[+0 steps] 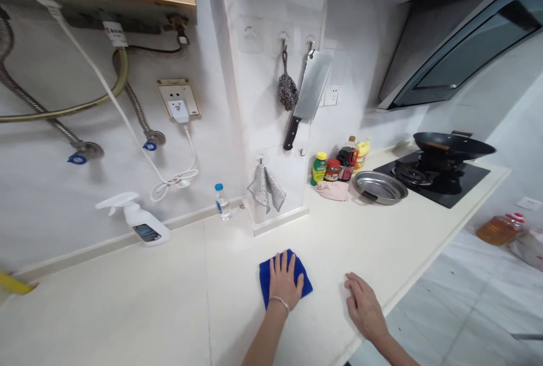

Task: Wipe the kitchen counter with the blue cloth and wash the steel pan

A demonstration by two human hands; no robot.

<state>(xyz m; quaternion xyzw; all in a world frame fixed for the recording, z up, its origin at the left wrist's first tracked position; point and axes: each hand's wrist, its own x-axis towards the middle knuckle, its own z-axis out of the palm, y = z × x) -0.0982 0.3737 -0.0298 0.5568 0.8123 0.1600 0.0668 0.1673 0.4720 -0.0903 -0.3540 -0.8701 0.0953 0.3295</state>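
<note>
Left hand (285, 284) flat, fingers slightly spread over blue cloth (265, 278), near middle of table (148, 298); palm flat probably for even pressure. Right hand (365, 309) empty, loosely curled near right edge, table contact unclear. Spray bottle (146, 222) far left, likely placed out of the way.

Left hand (285, 284): thin silver-coloured bangle (279, 299) round wrist; forearms (267, 339) bare.

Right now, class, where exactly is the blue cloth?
In the head view, the blue cloth lies on the white countertop, low and near the middle, under the left hand, with the right hand off to its right.
</note>
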